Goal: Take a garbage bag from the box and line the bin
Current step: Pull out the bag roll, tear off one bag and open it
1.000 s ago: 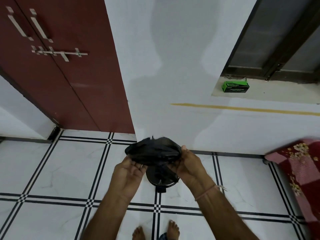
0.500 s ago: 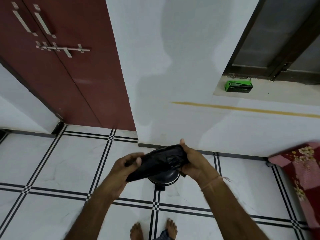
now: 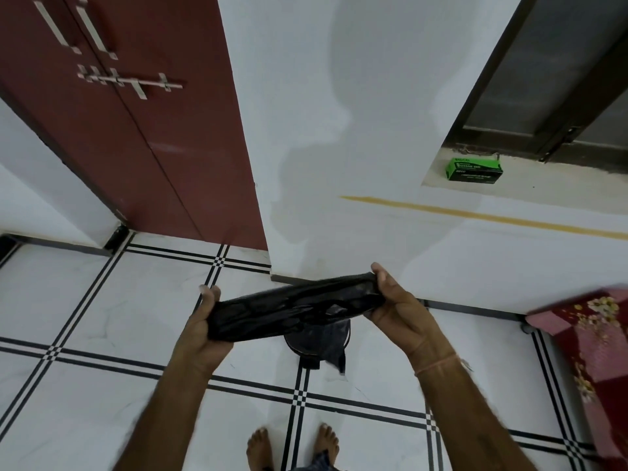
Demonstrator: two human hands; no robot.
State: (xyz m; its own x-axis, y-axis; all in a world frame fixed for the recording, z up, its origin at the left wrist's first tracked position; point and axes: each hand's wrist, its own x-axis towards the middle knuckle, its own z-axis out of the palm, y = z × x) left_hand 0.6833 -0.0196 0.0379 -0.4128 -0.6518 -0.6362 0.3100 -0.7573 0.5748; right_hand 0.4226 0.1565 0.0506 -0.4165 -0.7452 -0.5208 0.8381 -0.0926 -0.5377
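Garbage bag (image 3: 295,312) is stretched over the bin (image 3: 302,346), my left grip (image 3: 204,321) and right grip (image 3: 397,307) pinching its ends, probably to unfold it.

black garbage bag (image 3: 299,309) stretched between left hand (image 3: 204,326) and right hand (image 3: 396,309)

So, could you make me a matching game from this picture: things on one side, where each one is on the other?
Things: 1 garbage bag; 2 green box; 3 bin; 4 red door.
Places: A on the floor under the bag; B on the window ledge; C at the far left; D stretched between left hand and right hand.
Pairs: 1-D, 2-B, 3-A, 4-C.
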